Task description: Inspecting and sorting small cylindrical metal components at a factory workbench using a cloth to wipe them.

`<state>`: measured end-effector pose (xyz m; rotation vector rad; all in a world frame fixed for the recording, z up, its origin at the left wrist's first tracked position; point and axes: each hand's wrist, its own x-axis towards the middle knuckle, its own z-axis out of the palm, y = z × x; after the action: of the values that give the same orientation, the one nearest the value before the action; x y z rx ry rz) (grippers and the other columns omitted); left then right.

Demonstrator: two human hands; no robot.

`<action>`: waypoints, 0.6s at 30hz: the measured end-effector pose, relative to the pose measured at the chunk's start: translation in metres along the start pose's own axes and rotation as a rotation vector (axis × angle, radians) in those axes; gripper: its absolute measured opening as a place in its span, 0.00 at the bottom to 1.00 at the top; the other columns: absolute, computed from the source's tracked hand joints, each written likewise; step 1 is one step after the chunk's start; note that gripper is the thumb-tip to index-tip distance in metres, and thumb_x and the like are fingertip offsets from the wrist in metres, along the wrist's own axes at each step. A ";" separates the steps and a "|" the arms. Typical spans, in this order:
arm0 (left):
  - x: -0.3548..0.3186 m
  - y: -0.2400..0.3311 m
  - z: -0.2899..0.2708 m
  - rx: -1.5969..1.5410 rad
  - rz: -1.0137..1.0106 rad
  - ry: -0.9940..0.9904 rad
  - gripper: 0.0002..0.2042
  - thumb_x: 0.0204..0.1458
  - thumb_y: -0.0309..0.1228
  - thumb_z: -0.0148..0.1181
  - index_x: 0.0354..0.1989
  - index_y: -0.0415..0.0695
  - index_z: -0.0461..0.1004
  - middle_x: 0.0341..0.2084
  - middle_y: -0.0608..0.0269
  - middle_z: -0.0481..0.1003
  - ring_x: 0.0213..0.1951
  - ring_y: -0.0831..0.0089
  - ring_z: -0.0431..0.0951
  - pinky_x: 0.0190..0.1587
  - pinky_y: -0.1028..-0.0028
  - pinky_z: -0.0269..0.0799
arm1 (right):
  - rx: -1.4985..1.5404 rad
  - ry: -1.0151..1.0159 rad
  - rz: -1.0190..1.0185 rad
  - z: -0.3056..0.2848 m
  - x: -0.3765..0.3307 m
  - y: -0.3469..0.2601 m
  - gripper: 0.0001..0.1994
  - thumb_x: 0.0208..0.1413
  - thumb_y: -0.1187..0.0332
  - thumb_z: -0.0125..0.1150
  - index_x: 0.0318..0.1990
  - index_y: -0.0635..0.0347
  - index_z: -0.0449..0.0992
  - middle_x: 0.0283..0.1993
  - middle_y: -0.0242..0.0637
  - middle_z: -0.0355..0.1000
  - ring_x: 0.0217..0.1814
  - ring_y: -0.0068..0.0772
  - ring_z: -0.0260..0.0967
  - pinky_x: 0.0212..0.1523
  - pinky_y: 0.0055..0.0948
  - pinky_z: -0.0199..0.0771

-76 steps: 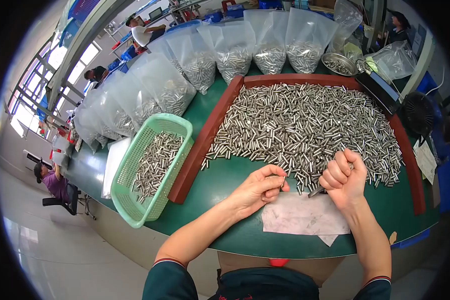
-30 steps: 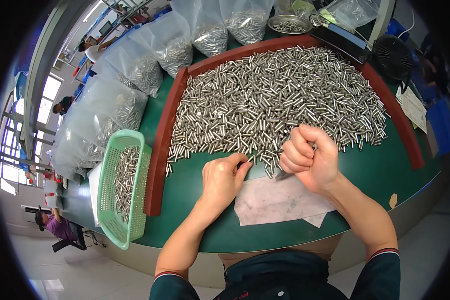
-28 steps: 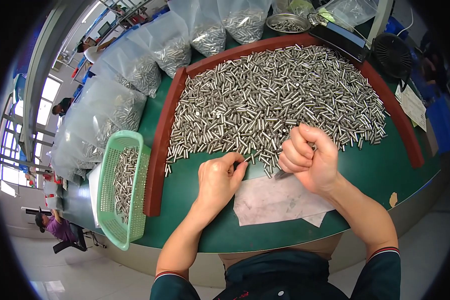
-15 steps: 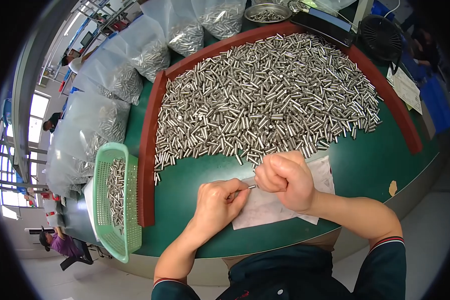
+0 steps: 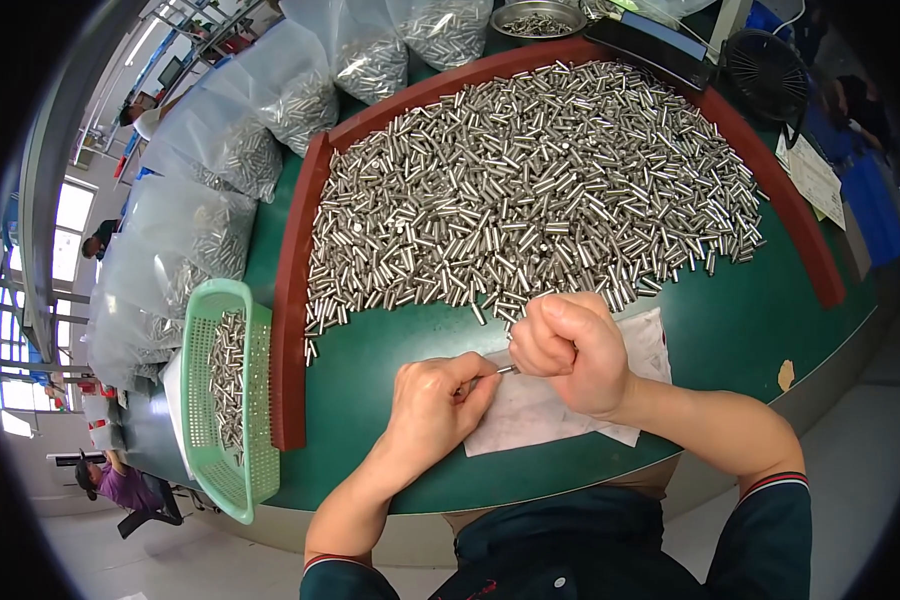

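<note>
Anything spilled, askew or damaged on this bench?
Mostly orderly. A few metal pins lie loose on the green table, strayed from the main pile, and a torn patch mars the table surface near its right edge.

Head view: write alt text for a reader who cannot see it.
Two hands, left hand and fisted right hand, pinch a small metal pin between them over white paper on a green table. Behind lies a heap of metal pins; a green basket sits left.

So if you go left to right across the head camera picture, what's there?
Green plastic basket → red-brown rail → left hand → small metal pin → right hand → black fan.
</note>
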<state>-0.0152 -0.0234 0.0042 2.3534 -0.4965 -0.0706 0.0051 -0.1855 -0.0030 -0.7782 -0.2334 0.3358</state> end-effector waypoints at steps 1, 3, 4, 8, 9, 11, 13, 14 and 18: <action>0.000 0.000 0.001 -0.001 0.000 -0.002 0.02 0.37 0.21 0.60 0.21 0.39 0.73 0.05 0.67 0.57 0.09 0.78 0.57 0.14 0.77 0.53 | -0.003 0.000 -0.003 0.000 0.000 0.000 0.20 0.55 0.64 0.37 0.11 0.55 0.51 0.09 0.26 0.45 0.11 0.19 0.38 0.14 0.22 0.39; -0.001 0.000 0.000 0.003 -0.002 0.000 0.02 0.37 0.21 0.60 0.21 0.39 0.73 0.05 0.67 0.57 0.10 0.78 0.57 0.14 0.77 0.53 | -0.007 0.002 -0.004 0.002 -0.001 0.000 0.20 0.55 0.64 0.37 0.10 0.55 0.51 0.09 0.26 0.45 0.12 0.19 0.38 0.15 0.22 0.40; -0.001 0.000 -0.001 0.003 -0.002 0.001 0.02 0.37 0.21 0.60 0.21 0.39 0.73 0.05 0.67 0.57 0.10 0.78 0.57 0.14 0.77 0.53 | -0.010 0.006 -0.006 0.003 -0.001 0.001 0.20 0.55 0.64 0.37 0.10 0.55 0.51 0.09 0.26 0.45 0.12 0.19 0.39 0.15 0.22 0.40; 0.002 0.003 -0.003 0.026 -0.016 -0.028 0.03 0.37 0.24 0.59 0.19 0.40 0.71 0.07 0.60 0.65 0.11 0.65 0.66 0.15 0.71 0.59 | -0.053 0.002 -0.026 0.003 -0.001 0.000 0.20 0.55 0.65 0.37 0.10 0.55 0.51 0.09 0.26 0.45 0.12 0.19 0.39 0.15 0.22 0.40; 0.003 0.004 -0.002 0.023 -0.012 -0.031 0.03 0.37 0.23 0.59 0.19 0.40 0.71 0.07 0.60 0.65 0.11 0.66 0.66 0.15 0.71 0.60 | -0.060 0.007 -0.028 0.003 -0.002 -0.001 0.20 0.55 0.65 0.38 0.10 0.55 0.51 0.09 0.25 0.45 0.12 0.19 0.39 0.15 0.21 0.40; 0.002 0.004 -0.002 0.028 -0.014 -0.035 0.03 0.37 0.23 0.59 0.20 0.40 0.71 0.07 0.60 0.65 0.11 0.66 0.66 0.15 0.71 0.60 | -0.063 0.012 -0.030 0.003 -0.001 -0.002 0.20 0.55 0.65 0.38 0.10 0.55 0.51 0.09 0.25 0.45 0.12 0.18 0.39 0.15 0.21 0.40; 0.001 0.003 -0.002 0.037 -0.021 -0.036 0.03 0.37 0.23 0.59 0.20 0.40 0.71 0.07 0.59 0.65 0.11 0.66 0.66 0.15 0.71 0.60 | -0.054 0.009 -0.029 0.004 0.000 -0.001 0.20 0.55 0.65 0.37 0.10 0.55 0.51 0.09 0.25 0.45 0.12 0.18 0.39 0.14 0.21 0.39; 0.001 0.004 -0.002 0.033 -0.018 -0.031 0.03 0.37 0.23 0.59 0.20 0.40 0.71 0.07 0.60 0.65 0.11 0.66 0.66 0.15 0.71 0.60 | -0.053 0.011 -0.029 0.004 0.000 -0.002 0.20 0.55 0.65 0.37 0.10 0.55 0.51 0.09 0.25 0.45 0.12 0.18 0.39 0.14 0.21 0.39; 0.002 0.005 -0.002 0.025 -0.028 -0.042 0.02 0.38 0.23 0.59 0.20 0.41 0.71 0.08 0.60 0.66 0.11 0.66 0.66 0.15 0.72 0.60 | -0.060 0.007 -0.031 0.003 -0.001 -0.002 0.20 0.55 0.65 0.37 0.10 0.55 0.50 0.09 0.25 0.44 0.12 0.18 0.38 0.14 0.21 0.39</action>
<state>-0.0147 -0.0259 0.0094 2.3877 -0.4877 -0.1272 0.0035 -0.1853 0.0005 -0.8341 -0.2502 0.2975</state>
